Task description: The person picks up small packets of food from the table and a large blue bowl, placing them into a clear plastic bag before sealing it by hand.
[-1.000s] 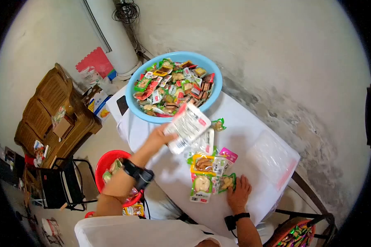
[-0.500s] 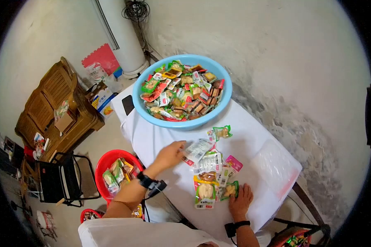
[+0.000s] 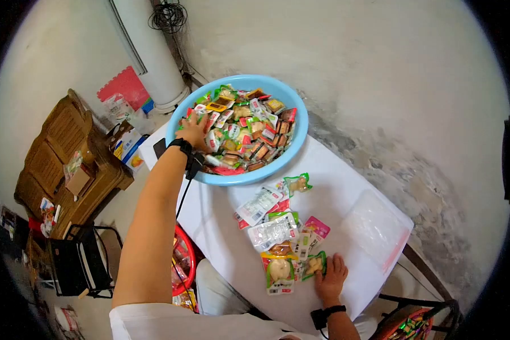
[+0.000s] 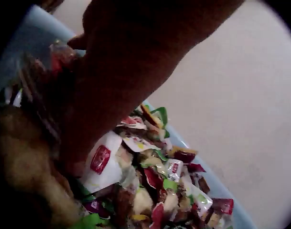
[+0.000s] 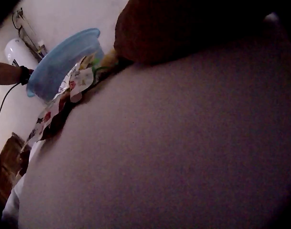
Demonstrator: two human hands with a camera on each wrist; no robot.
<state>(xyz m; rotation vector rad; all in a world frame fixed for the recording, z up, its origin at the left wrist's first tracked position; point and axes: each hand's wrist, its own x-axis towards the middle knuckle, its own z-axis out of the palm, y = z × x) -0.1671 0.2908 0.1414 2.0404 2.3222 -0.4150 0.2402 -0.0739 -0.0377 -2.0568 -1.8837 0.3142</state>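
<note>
My left hand (image 3: 194, 135) reaches into the left side of a light blue basin (image 3: 301, 122), its fingers spread among many small snack packets (image 3: 246, 127). In the left wrist view the dark hand (image 4: 107, 81) covers part of the packets, so its fingertips are mostly hidden. On the white-covered table, my right hand (image 3: 331, 280) rests palm down, close beside a small green-edged packet (image 3: 314, 264). Left of it lies a loose group: a packet with pale round food (image 3: 279, 271), a white printed pouch (image 3: 273, 231) and another white pouch (image 3: 259, 205).
A clear plastic bag (image 3: 374, 226) lies on the table's right side. Beyond the pouches sits a green packet (image 3: 297, 183). A dark phone (image 3: 160, 148) is left of the basin. Red basins of packets stand below, one at left (image 3: 184, 260), one at right (image 3: 411, 326).
My left hand has let go of a white pouch onto the group and moved up and left into the blue basin. The right hand has stayed on the table.
</note>
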